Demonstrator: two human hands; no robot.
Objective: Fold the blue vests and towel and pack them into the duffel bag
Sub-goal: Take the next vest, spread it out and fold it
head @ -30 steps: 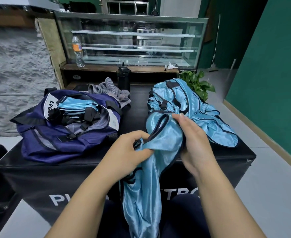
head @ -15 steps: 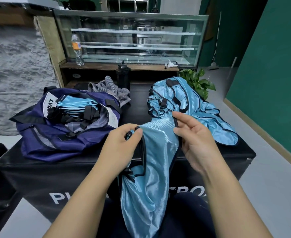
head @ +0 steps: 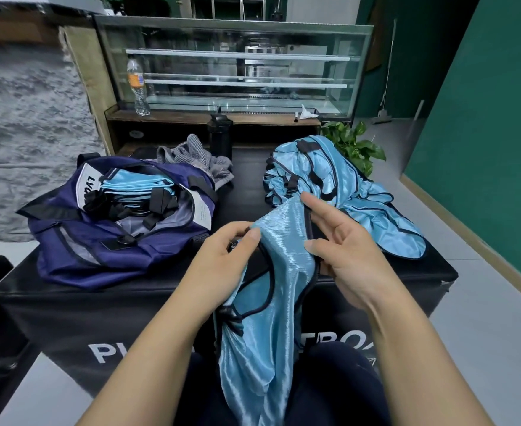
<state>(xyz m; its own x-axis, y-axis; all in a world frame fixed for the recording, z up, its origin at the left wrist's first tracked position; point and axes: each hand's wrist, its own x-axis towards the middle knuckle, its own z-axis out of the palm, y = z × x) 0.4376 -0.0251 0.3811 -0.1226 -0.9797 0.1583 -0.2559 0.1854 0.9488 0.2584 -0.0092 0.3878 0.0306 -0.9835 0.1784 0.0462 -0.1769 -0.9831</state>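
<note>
The left hand (head: 222, 259) pinches the top edge of a blue vest (head: 262, 318); the right hand (head: 342, 250) grips its other edge, index finger extended. The vest hangs off the table's (head: 68, 290) near side. Folded vests (head: 136, 186) fill the duffel bag (head: 99, 241) far left, loose vests (head: 345, 195) right.

Both bare forearms reach forward side by side, the left hand (head: 222, 259) curled with thumb and fingertips pinching cloth, the right hand (head: 348, 253) palm-up beside it, index finger extended, thumb and lower fingers holding cloth.
</note>
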